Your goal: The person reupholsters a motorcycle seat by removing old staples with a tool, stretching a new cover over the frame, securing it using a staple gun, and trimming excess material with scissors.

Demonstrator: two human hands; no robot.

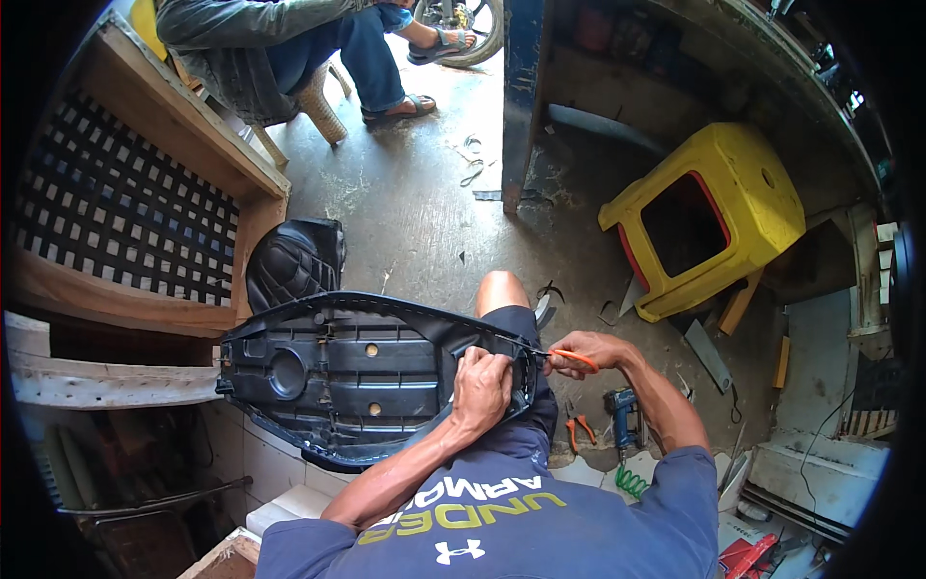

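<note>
Right fingers gripped scissors beside left fingers, whose hold was unclear; the upturned seat seemed covered, trimming unfinished.

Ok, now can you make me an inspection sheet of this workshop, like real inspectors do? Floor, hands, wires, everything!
Surface: grey floor, scuffed, with scraps scattered on it.
Job's things: black seat, underside up; orange-handled scissors at its narrow end.
Clutter: orange-handled pliers and blue tool close together; yellow stool tipped over.
Left fingers: bent against the seat's narrow end; grip unclear.
Right fingers: closed on the scissors.
Cables: green coiled hose below the blue tool; thin black cord at far right.
Surroundings: seated person, wheel, wooden frame with woven black straps.
</note>
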